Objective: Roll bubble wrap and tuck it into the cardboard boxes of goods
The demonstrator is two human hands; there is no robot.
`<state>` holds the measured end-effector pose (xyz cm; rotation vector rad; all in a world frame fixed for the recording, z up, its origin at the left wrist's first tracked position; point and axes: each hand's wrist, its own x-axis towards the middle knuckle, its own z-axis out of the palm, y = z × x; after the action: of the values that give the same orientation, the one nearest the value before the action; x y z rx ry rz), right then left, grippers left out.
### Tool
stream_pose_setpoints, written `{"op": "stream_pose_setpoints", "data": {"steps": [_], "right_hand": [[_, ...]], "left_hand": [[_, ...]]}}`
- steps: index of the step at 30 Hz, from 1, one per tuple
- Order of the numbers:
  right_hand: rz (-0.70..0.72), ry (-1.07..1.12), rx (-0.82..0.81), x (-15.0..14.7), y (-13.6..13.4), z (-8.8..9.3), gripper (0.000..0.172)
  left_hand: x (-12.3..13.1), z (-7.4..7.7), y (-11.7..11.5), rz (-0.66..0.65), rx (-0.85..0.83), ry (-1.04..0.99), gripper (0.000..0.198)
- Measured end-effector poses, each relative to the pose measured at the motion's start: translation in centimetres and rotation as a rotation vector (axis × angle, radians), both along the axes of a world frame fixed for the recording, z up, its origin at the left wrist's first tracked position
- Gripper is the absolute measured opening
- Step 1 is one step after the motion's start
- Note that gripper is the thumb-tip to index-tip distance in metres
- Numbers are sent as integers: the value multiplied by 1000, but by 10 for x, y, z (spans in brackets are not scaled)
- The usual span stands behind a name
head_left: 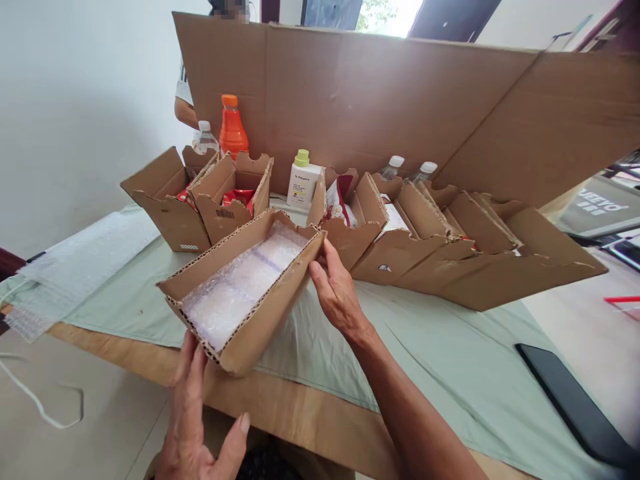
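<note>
A narrow open cardboard box (257, 337) is in front of me, tilted, its near end over the table's front edge. Inside it lies a pale flat item in clear bubble wrap (240, 287); what is under the wrap is unclear. My right hand (337, 290) grips the box at its far right corner, thumb and fingers against the side wall. At the near left end, the fingertips of my left hand (193, 420) touch the box's lower edge. That hand's fingers are stretched out and its thumb stands well apart.
Behind stand several cardboard bins (370, 250) holding red and white packets, a white bottle (303, 183) with a green cap, and an orange bottle (233, 130). A tall cardboard panel (350, 100) backs them. Bubble wrap sheets (90, 260) lie left, a black phone-like slab (570, 400) right. A person stands behind.
</note>
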<state>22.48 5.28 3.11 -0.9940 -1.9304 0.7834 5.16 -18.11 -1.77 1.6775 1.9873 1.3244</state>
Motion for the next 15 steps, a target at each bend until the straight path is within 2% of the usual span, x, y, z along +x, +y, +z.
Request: {"op": "stream_pose_setpoints", "data": {"steps": [4, 7, 15], "right_hand": [[-98, -10, 60, -10, -1, -9, 62], [-130, -2, 72, -17, -2, -16, 62], [-152, 49, 142, -26, 0, -27, 60]], "left_hand": [[2, -15, 8, -17, 47, -4, 120], [5, -21, 14, -41, 61, -33, 124], [18, -23, 17, -66, 27, -67, 104]]}}
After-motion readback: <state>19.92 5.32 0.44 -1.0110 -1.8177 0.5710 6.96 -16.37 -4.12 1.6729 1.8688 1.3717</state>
